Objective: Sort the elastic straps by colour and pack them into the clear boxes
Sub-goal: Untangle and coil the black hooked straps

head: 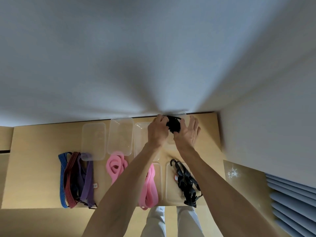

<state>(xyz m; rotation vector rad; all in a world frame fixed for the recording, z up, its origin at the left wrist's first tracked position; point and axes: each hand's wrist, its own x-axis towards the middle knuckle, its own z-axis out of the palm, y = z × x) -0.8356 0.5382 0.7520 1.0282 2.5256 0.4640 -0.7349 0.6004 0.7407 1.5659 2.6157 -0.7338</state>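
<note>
Far left on the table [34,168] I see the mixed bundle, blue strap [61,182], red striped strap [69,180], purple strap [88,182], all lying long axis front-to-back, not yet boxed. Next right, a row of clear boxes along the wall edge: first box [93,141] w/ its near end sitting on the purple strap, second box [120,135] beside it, third box [142,130] partly behind my left arm. Pink coil [116,165] lies just below the second box; a pink loop [148,187] runs front-to-back under my left forearm.

Centre-right, both hands are up at the far edge. Left hand [158,131] has fingers curled round the black strap bundle [174,125]; right hand [187,132] is spread, fingers straight, cupping the bundle's right side. The bundle hangs between the hands, directly over the far box [177,114] by the wall, so I judge the move is straight down, no sideways shift. Left hand carries the load; right only steadies.

Nearer me, right of the pink loop, more black straps [187,183] lie in a near box [170,185], spilling over its front edge.
</note>
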